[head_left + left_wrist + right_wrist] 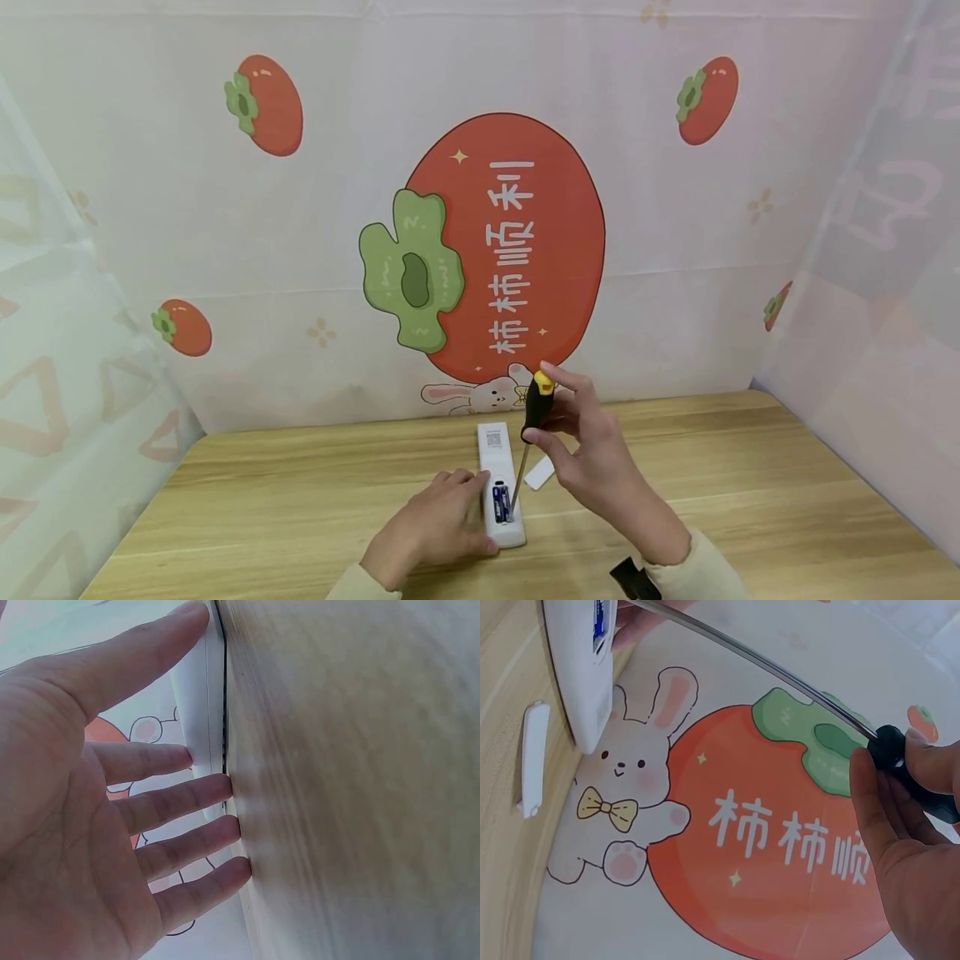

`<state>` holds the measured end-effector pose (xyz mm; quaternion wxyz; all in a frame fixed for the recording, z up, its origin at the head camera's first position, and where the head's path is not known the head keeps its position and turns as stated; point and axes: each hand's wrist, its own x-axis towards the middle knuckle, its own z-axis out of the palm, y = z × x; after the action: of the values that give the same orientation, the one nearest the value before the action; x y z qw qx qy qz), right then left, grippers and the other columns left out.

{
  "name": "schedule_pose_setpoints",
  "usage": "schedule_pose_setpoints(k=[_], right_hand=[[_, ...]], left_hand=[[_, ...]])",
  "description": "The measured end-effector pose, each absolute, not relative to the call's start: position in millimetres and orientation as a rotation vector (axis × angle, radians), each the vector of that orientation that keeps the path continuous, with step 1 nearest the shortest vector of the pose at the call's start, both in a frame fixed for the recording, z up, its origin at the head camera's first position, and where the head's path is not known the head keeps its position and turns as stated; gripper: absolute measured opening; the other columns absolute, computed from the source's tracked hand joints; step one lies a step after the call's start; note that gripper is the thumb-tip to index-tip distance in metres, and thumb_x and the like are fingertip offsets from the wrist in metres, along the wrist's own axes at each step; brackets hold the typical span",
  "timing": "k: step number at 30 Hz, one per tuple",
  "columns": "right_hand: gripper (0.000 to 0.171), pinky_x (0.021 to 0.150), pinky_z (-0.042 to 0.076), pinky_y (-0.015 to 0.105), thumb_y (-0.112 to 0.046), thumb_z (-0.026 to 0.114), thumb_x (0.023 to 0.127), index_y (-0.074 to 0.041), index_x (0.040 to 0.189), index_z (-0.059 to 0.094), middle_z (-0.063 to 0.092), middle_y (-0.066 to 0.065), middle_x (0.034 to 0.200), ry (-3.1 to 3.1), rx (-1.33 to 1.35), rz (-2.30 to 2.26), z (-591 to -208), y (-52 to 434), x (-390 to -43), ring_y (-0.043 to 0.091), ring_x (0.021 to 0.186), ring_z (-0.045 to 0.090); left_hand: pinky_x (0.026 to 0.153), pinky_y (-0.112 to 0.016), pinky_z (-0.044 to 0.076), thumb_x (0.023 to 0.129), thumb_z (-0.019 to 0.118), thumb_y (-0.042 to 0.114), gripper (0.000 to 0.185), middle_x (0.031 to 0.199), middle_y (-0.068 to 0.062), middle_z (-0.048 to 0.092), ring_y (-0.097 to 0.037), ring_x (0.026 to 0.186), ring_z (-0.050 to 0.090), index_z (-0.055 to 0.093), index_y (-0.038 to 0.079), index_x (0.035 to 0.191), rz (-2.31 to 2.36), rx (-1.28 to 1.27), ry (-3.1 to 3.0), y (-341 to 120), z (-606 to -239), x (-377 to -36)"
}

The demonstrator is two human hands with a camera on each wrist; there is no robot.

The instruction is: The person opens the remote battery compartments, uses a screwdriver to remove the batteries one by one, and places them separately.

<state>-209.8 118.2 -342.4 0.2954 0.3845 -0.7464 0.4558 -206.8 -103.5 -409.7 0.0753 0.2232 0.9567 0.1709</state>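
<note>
While my left hand (pixel 431 529) lies flat on the wooden table (pixel 300 500), fingers straight and relaxed, it's pressing against the left side of the white remote (pixel 501 487) to pin it in place. On the left wrist camera you can see my fingertips (pixel 225 787) touching the table edge-on, with the thumb stretched along the remote's white side. Nothing is gripped there, the hand is just open and resting.

Just right of that hand, the remote lies face down with its battery bay uncovered, and there are blue batteries (pixel 501 504) sitting in it. The metal tip of my screwdriver (pixel 531 433) is poking down into that bay, right by the batteries. It stands a bit tilted, black handle with a yellow cap on top.

My right hand (pixel 592 458) is up above the remote, fingers and thumb curled around the handle, pinching it near the top. The right wrist view shows the shaft running from my fingers (pixel 877 802) down toward the remote.

Just below and to the right of the screwdriver tip, beside the remote but not touching it, the little white battery cover (pixel 539 474) lies flat on the table. Behind everything hangs a cloth (pixel 517 250) with a big persimmon and a bunny on it.
</note>
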Motion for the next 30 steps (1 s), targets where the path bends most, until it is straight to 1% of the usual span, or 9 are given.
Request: schedule_pose_setpoints(k=[4,7,12,19,30], right_hand=[[0.084,0.076,0.061,0.031,0.015,0.076,0.080,-0.007,0.149,0.035,0.068,0.010,0.101,-1.978,1.064,1.217,-341.7,116.9,-208.6,0.020,0.088,0.070],[0.084,0.075,0.061,0.029,0.016,0.077,0.079,-0.005,0.148,0.035,0.069,0.010,0.099,-1.972,1.061,1.202,-341.0,116.8,-208.0,0.020,0.086,0.070],[0.087,0.072,0.060,0.026,0.015,0.080,0.076,-0.006,0.148,0.035,0.068,0.007,0.097,-1.984,1.014,1.166,-340.2,118.1,-207.1,0.016,0.082,0.069],[0.085,0.076,0.061,0.030,0.013,0.078,0.080,-0.008,0.149,0.035,0.070,0.011,0.102,-2.010,1.035,1.177,-340.4,116.4,-205.5,0.020,0.088,0.071],[0.088,0.076,0.061,0.029,0.011,0.079,0.079,-0.010,0.151,0.033,0.069,0.011,0.102,-2.052,0.979,1.121,-340.6,113.8,-207.7,0.018,0.088,0.070]], left_hand=[[0.099,-0.054,0.050,0.078,0.084,0.051,0.087,0.135,-0.010,0.058,-0.032,0.124,0.053,0.054,0.006,0.146,0.512,0.666,2.867,-103.4,-409.1,-207.0],[0.099,-0.054,0.050,0.078,0.085,0.051,0.087,0.135,-0.010,0.059,-0.032,0.124,0.053,0.054,0.007,0.146,0.515,0.660,2.865,-103.1,-408.6,-206.9],[0.098,-0.055,0.050,0.078,0.085,0.051,0.087,0.134,-0.010,0.059,-0.032,0.124,0.054,0.055,0.007,0.145,0.517,0.661,2.868,-102.7,-408.1,-206.6],[0.099,-0.054,0.050,0.078,0.084,0.051,0.086,0.135,-0.010,0.059,-0.032,0.124,0.053,0.054,0.007,0.146,0.512,0.673,2.874,-103.3,-407.8,-205.9],[0.099,-0.053,0.050,0.078,0.084,0.050,0.085,0.135,-0.011,0.059,-0.033,0.123,0.054,0.055,0.006,0.145,0.510,0.675,2.872,-103.3,-408.0,-206.2]])
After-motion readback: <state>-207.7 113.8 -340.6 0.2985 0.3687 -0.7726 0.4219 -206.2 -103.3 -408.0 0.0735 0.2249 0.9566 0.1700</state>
